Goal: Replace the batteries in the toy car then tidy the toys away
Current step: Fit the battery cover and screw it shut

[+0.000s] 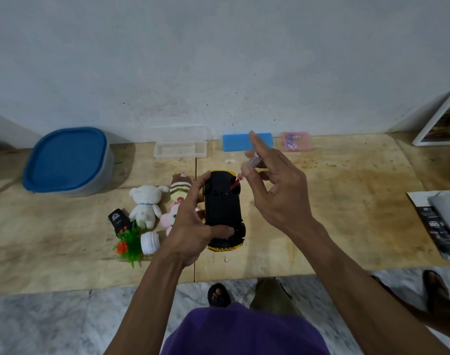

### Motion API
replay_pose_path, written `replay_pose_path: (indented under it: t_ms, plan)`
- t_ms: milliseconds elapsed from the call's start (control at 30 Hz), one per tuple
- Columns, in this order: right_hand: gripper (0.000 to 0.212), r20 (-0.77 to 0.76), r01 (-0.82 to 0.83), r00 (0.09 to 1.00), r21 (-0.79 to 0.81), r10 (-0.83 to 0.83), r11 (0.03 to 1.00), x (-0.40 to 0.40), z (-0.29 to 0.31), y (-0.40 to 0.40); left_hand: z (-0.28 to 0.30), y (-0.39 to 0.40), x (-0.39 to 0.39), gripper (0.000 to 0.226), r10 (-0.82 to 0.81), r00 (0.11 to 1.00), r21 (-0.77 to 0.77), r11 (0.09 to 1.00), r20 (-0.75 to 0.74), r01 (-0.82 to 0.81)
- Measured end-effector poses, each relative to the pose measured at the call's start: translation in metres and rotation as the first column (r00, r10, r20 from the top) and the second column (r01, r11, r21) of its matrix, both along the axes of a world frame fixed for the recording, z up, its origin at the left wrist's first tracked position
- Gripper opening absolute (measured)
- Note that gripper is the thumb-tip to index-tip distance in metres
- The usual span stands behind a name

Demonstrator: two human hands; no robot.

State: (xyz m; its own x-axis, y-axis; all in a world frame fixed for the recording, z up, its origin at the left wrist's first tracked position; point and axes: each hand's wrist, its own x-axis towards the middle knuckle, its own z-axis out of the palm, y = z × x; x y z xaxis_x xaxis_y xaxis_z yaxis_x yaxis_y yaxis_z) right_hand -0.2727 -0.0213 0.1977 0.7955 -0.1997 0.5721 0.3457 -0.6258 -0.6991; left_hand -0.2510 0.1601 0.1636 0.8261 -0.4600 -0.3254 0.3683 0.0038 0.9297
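Fingers of my left hand (193, 226) wrap the upturned toy car (224, 211) above the bench (347, 201), hiding its left side; my right hand (272, 190) pinches a small screwdriver (247, 170) whose red tip meets the black underside. Plush toys (154, 208) crowd close left, partly covered, while open bench lies right of the car up to papers (436, 224) cut off at the edge.

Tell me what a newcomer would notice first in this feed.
Centre frame, the left hand holds the yellow toy car upside down while the right hand works a small red-tipped screwdriver at its black underside. Left of the car lie plush toys, and a blue-lidded container stands at the far left by the wall.
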Motion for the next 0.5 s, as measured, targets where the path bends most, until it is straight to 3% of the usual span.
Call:
replay_pose_path:
  t_ms: [67,200,300,500]
  plan:
    - [0.051,-0.037,-0.044,0.998,0.073,0.047,0.996,0.0008,0.0000,0.0008,-0.0014,0.0004,-0.0002,0.115,-0.004,1.000,0.008,1.000,0.001,0.004]
    - [0.052,0.019,0.001,1.000,-0.025,-0.001,1.000,0.0030,-0.0018,0.0040,-0.0044,0.0002,-0.0007,0.115,-0.010,1.000,0.016,1.000,0.005,0.010]
    - [0.054,-0.040,-0.053,0.998,0.047,0.055,0.997,0.0028,-0.0014,0.0069,-0.0054,0.0012,-0.0003,0.115,-0.009,1.000,0.019,1.000,0.000,0.009]
    - [0.052,-0.004,0.025,1.000,-0.008,-0.025,1.000,0.0084,-0.0080,0.0069,-0.0099,0.0019,0.0008,0.115,-0.014,1.000,0.016,1.000,-0.022,0.014]
